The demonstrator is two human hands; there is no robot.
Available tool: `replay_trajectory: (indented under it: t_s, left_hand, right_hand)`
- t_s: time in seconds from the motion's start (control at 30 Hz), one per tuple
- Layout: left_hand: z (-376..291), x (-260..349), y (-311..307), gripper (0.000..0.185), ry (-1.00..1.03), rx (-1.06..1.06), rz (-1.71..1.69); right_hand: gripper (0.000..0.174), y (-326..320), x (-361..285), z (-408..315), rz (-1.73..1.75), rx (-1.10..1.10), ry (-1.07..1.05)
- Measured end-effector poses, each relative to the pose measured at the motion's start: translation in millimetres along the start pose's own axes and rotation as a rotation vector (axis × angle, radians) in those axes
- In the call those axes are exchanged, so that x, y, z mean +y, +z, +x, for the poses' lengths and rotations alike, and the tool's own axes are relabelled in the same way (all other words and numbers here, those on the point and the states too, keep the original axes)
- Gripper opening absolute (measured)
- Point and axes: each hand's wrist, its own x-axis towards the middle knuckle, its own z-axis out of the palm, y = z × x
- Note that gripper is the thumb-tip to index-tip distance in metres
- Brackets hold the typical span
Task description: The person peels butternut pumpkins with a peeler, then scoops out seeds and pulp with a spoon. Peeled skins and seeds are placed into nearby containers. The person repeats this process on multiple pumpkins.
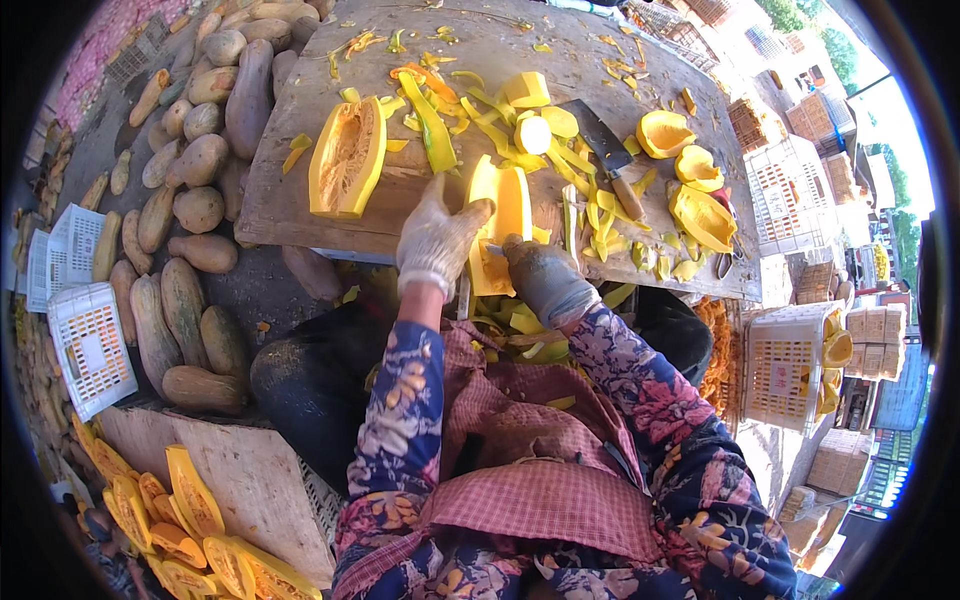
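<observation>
My left hand (439, 240), in a pale work glove, grips the left side of a peeled, hollowed squash piece (504, 199) at the near edge of the wooden table. My right hand (549, 279), in a soiled grey glove, closes around a small metal tool; only a bit of its metal (492, 250) shows against the squash's near end, so its kind is unclear. Left of my hands lies a peeled squash half (349, 161), its seeds and fibres still inside. Beyond the held piece are a peeled chunk (527, 90) and strips of peel (429, 124).
A cleaver (600, 139) with a wooden handle lies on the table (292, 202), right of centre. Hollowed squash pieces (701, 217) and scissors (724, 264) are by the right edge. Whole squashes (199, 157) cover the ground at left, near white crates (91, 349). Cut halves (195, 491) lie lower left.
</observation>
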Motion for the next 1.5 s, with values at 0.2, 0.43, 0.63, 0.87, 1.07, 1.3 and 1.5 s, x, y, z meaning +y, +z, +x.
replay_trajectory:
  t_s: [0.2, 0.43, 0.63, 0.87, 1.07, 1.3, 1.5]
  left_hand:
    - [40.2, -9.4, 18.2, 0.047, 0.015, -0.149, 0.318]
    - [28.7, -7.7, 39.4, 0.032, 0.051, 0.231, -0.059]
    - [23.6, -13.5, 61.8, 0.021, -0.083, 0.264, -0.654]
    - [34.9, -41.2, 62.1, 0.018, -0.024, 0.26, -0.822]
    - [35.9, -26.4, 59.7, 0.019, 0.002, 0.27, -0.739]
    - [30.0, -7.9, 62.7, 0.021, -0.1, 0.312, -0.856]
    - [42.6, -15.0, 74.2, 0.025, -0.075, 0.345, -0.825]
  right_hand:
    - [0.029, -13.0, -3.5, -55.3, 0.147, -0.064, -0.069]
    - [0.056, -43.8, 8.7, -48.2, 0.43, 0.129, -0.041]
    - [0.057, -26.8, -16.5, 4.8, 0.255, -0.16, 0.053]
    - [0.065, -1.3, -6.7, -43.2, 0.224, -0.185, -0.044]
    - [0.049, -59.3, -10.5, -4.4, 0.172, -0.008, 0.026]
    - [0.053, 77.0, 55.6, -96.4, 0.276, -0.057, -0.046]
    - [0.053, -22.7, 21.0, -39.5, 0.538, 0.195, -0.045]
